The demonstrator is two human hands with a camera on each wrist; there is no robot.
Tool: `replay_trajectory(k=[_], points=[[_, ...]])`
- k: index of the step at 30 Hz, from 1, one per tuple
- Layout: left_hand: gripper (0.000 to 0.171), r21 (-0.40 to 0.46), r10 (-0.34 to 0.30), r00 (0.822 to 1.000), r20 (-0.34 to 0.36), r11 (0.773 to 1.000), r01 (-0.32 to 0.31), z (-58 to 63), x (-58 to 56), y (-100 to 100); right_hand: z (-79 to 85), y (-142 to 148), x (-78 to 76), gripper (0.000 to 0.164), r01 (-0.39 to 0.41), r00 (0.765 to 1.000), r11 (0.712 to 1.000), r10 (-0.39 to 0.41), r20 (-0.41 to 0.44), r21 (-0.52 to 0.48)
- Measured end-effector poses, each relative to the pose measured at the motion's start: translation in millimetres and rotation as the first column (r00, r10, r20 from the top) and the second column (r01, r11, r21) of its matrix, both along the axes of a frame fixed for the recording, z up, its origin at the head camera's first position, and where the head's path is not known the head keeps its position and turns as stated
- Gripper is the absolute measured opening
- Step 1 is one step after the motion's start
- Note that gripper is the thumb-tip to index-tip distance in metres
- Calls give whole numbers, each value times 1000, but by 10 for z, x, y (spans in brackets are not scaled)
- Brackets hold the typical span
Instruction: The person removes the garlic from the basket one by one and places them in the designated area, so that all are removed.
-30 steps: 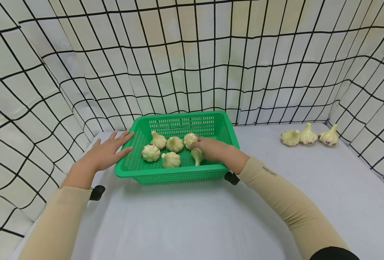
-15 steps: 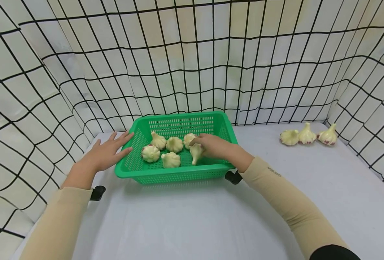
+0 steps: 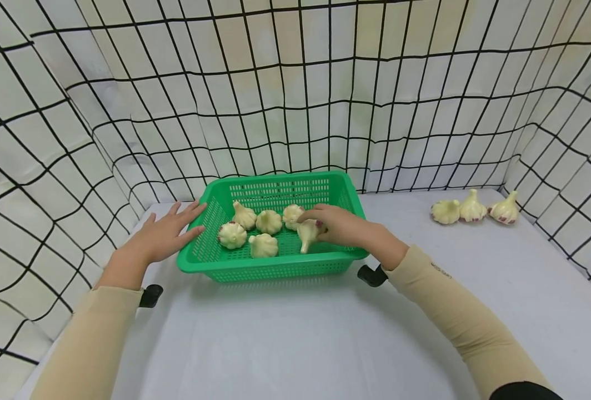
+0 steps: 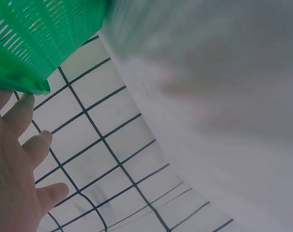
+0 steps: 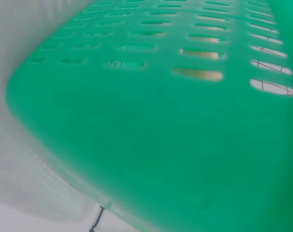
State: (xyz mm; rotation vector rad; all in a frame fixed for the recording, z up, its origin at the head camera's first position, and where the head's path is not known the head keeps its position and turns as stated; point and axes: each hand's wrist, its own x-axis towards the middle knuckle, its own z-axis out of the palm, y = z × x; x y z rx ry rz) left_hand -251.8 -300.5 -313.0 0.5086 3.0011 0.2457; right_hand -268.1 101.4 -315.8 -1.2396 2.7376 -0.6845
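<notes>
A green plastic basket with slotted walls stands on the table, several garlic bulbs lying inside it. Over its right part, my right hand pinches one garlic bulb, whose stem points down toward the front. Just behind that bulb lies another garlic bulb. My left hand rests with spread, straight fingers on the basket's left rim; in the left wrist view its fingertips touch the rim. The right wrist view is filled by the basket wall, which hides the right hand there.
Three garlic bulbs sit together on the white table at the far right. A black wire grid over white sheeting encloses the back and both sides, close behind the basket.
My right hand has lifted the garlic bulb slightly and drawn it a little to the right, away from the bulb behind. The left hand stays on the rim.
</notes>
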Motion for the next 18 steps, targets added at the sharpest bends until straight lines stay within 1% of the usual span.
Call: replay_trajectory(k=[4, 9, 15, 18], points=[[74, -3, 1, 1000, 1, 1000, -1, -9, -6, 0, 5, 69, 31, 48, 5, 999, 1000, -6, -33, -28], [73, -4, 0, 1000, 0, 1000, 0, 9, 6, 9, 57, 138, 61, 52, -9, 998, 997, 4, -61, -77], [73, 0, -4, 1000, 3, 1000, 4, 18, 7, 26, 142, 218, 94, 51, 18, 998, 990, -27, -64, -137], [73, -4, -1, 1000, 2, 1000, 1, 21, 6, 23, 156, 254, 101, 50, 25, 998, 985, -35, -56, -172]])
